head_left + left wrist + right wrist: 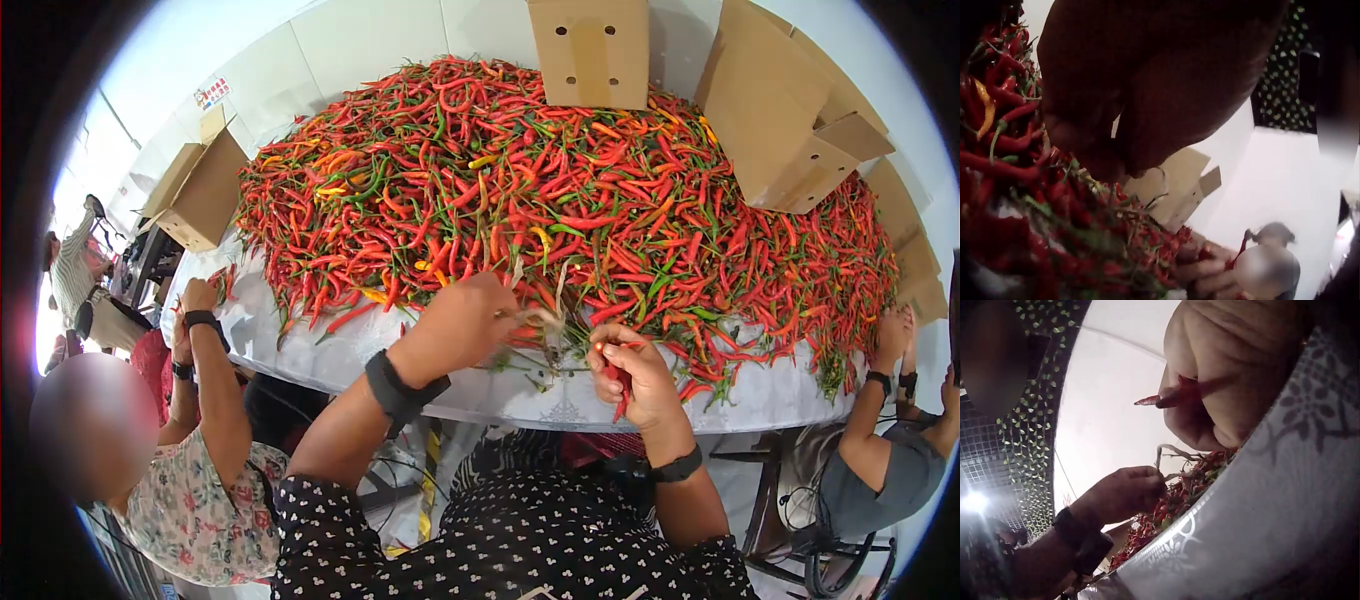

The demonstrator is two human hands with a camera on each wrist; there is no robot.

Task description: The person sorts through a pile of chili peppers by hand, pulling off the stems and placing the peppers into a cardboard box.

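Note:
Red chili peppers lie in a big heap (560, 190) on the table, mixed with green and yellow ones. My left hand (460, 330) is at the heap's near edge, thumb and fingertips pinching a pale, withered stalk (1169, 450). In the left wrist view this hand (1141, 81) is dark and covers much of the peppers. To its right, my right hand (635, 375) curls around a few red chili peppers (618, 392) over the table's front edge. Their tips (1172, 397) stick out of the fist in the right wrist view.
Cardboard boxes stand behind the heap (590, 50) (785, 120) and at its left (205, 190). A person in a floral shirt (205, 500) works at the left, another person's hands (893, 335) at the right. The white patterned tablecloth (480, 395) shows along the front.

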